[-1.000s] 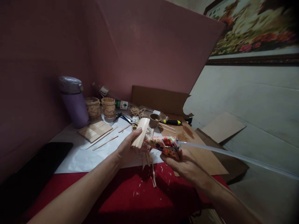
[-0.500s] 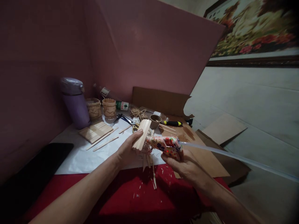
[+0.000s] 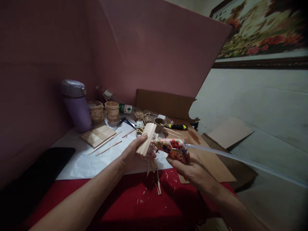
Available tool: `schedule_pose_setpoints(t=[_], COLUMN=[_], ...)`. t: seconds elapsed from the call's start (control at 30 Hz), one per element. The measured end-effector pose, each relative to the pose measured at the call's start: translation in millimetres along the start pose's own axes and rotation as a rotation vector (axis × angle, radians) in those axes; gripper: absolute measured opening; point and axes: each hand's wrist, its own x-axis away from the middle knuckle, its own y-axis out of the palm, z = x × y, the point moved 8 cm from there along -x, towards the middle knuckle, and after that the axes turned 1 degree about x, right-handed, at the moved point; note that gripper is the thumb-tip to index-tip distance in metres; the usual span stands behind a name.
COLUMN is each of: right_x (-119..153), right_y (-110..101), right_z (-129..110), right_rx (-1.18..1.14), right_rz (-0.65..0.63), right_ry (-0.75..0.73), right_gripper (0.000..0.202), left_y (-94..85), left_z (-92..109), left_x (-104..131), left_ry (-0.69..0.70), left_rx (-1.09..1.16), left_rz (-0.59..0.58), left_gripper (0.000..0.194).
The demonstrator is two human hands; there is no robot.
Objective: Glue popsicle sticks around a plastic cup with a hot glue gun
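Note:
My left hand (image 3: pixel 133 150) is wrapped round a clear plastic piece with several flat wooden sticks (image 3: pixel 146 139) lying side by side on it, the thumb pressing on the sticks. In my right hand (image 3: pixel 187 166) is a flower-patterned glue gun (image 3: pixel 172 148), its front end beside the clear piece. A long translucent glue stick (image 3: pixel 231 156) runs out of the gun's back to the right. Whether the hidden nozzle touches the plastic, I cannot tell. Below the hands, wooden offcuts (image 3: pixel 158 183) lie on the red cloth (image 3: pixel 115 199).
A purple bottle (image 3: pixel 78 109) stands at the left by two wood-patterned cups (image 3: pixel 112 112). Stacked sticks (image 3: pixel 98 136) lie on white paper (image 3: pixel 81 163). Behind are scissors (image 3: pixel 139 132), a brown cup (image 3: pixel 160 125) and a black-and-yellow tool (image 3: pixel 178 127). Cardboard (image 3: pixel 216 166) is at the right.
The glue gun's rear has risen slightly, tilting its front end down toward the clear piece. My left hand and the sticks have barely moved.

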Motion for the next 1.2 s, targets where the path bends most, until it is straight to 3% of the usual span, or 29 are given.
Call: schedule_pose_setpoints(t=[0.47,0.9,1.2], right_x=[-3.3,-2.3,-4.6], right_y=[0.2,-5.8,-11.3], right_z=[6.3,-1.2,7.4], right_rx=[-0.127,-0.025,-0.039], right_rz=[-0.010,0.044,0.101], right_ry=[0.008,0.049,0.047], right_gripper=[0.021,0.030,0.024], left_y=[3.2,4.0,3.0], left_z=[0.6,-1.9,-3.6], left_x=[-0.1,-0.6,-1.7], left_ry=[0.005,-0.018,-0.018], left_rx=[-0.001,0.035,0.024], left_rz=[-0.038,-0.069,-0.078], left_gripper=[0.033,0.031,0.031])
